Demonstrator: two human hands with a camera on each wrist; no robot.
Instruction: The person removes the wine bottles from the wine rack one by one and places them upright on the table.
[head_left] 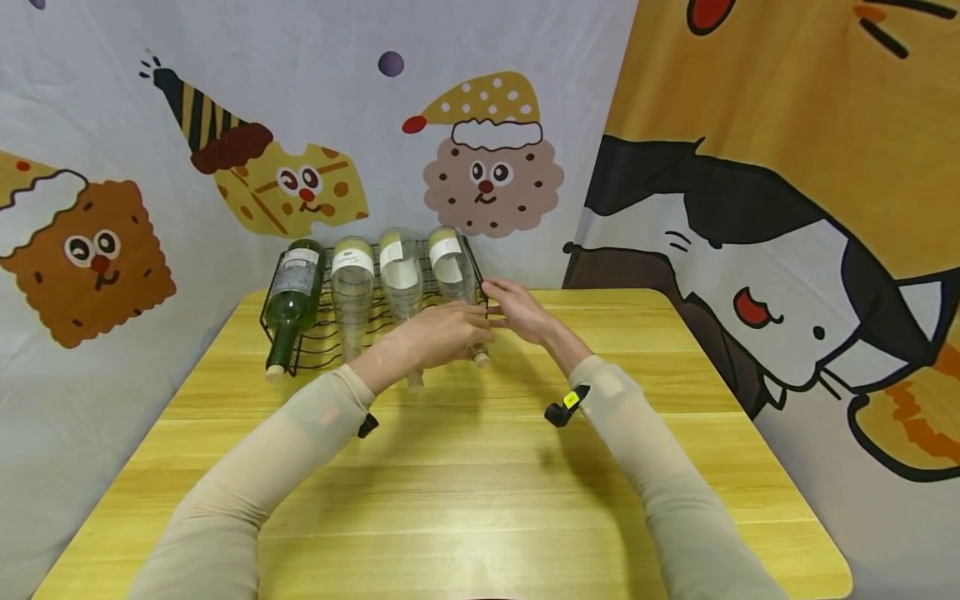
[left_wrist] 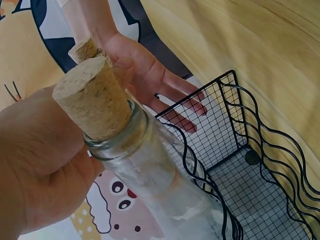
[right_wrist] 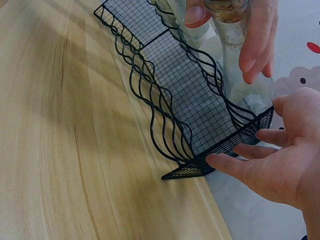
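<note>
A black wire bottle rack (head_left: 318, 346) stands at the back of the table, holding a green bottle (head_left: 294, 287) and three clear bottles, all lying tilted with corked necks toward the front. My left hand (head_left: 442, 333) grips the neck of the rightmost clear bottle (head_left: 452, 267); in the right wrist view its thumb and fingers (right_wrist: 259, 45) are on either side of the neck. With fingers extended, my right hand (head_left: 525, 312) touches the rack's mesh end panel (right_wrist: 225, 147). A nearer clear bottle with a cork (left_wrist: 92, 97) covers part of the left wrist view.
The wooden table (head_left: 480, 492) reaches toward me in front of the rack. Close behind the rack hangs a printed cloth (head_left: 300, 67) with cartoon figures. The middle clear bottles (head_left: 352, 287) lie beside my left forearm.
</note>
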